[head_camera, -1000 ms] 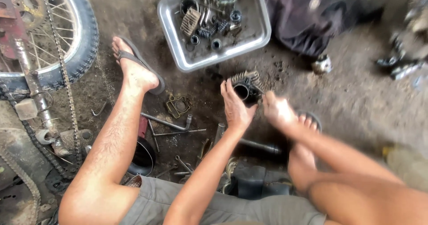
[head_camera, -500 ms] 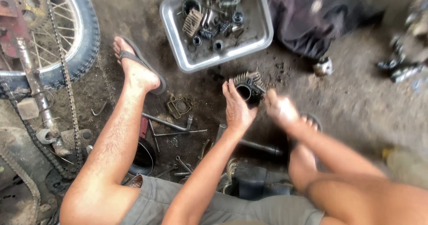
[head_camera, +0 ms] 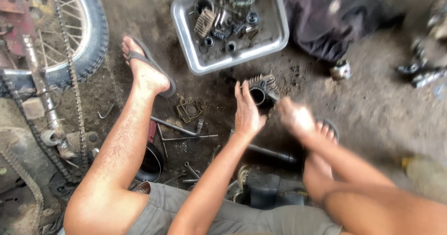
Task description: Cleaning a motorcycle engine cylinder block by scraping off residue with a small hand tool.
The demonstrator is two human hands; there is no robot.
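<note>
Nearest the camera, a black block lies between the legs, with loose tools on the dirt floor to its left. The left hand is flat, fingers together, reaching to a finned engine cylinder on the floor; the right hand is blurred beside it, so its grip cannot be told. Beyond the cylinder sits a metal tray of small parts, with a motorcycle wheel far left.

Right hand nearer finned cylinder
</note>
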